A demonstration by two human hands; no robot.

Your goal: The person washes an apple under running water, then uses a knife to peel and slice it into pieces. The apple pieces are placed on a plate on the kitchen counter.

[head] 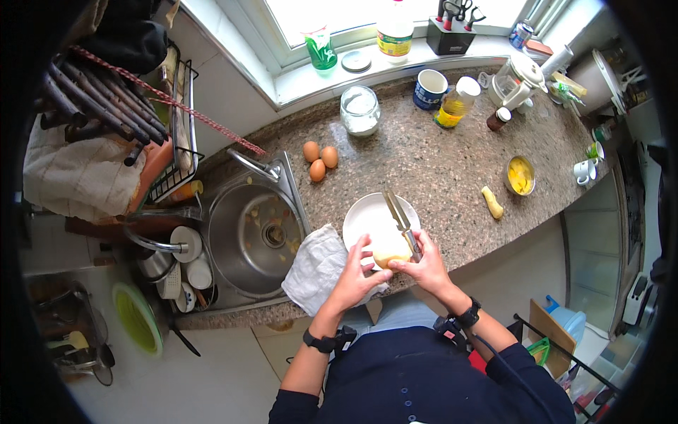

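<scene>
A pale, peeled potato [391, 257] is between my hands over the near edge of a white plate [356, 222]. My right hand [428, 263] grips the handle of a metal tool [401, 212], apparently a peeler with a long slotted head, which points away from me. The right thumb presses on the potato. Beside the potato, my left hand [356, 273] has its fingers apart, and its thumb tip is at the potato's lower edge; whether it bears any weight is unclear. A crumpled white cloth [316, 265] lies left of the plate, partly under my left hand.
To the left is a steel sink [249, 265] with scraps in it. Several brown eggs [317, 170] sit behind the plate, near a glass jar [360, 111]. Rightward are a yellowish peeled piece [492, 202], a metal bowl [519, 175] of yellow food and an oil bottle [458, 103].
</scene>
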